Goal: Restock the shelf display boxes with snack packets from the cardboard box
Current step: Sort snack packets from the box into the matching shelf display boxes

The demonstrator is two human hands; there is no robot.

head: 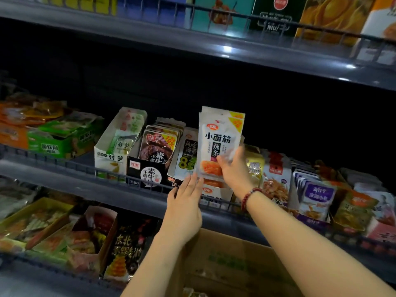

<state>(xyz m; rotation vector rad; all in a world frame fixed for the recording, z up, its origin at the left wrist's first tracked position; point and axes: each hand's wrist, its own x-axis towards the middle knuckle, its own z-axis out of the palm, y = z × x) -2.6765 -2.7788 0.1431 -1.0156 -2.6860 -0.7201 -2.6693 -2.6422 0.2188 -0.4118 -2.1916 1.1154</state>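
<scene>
My right hand grips a small stack of white snack packets with black lettering and an orange picture, held upright above a white display box on the middle shelf. My left hand has straight fingers whose tips touch the lower left corner of the packets. The brown cardboard box sits below my arms at the bottom of the view; its inside is mostly hidden.
Left of the white display box stand a seaweed box, a black box and a white bamboo-shoot box. Packets crowd the right side. A wire rail edges the shelf. A shelf hangs above.
</scene>
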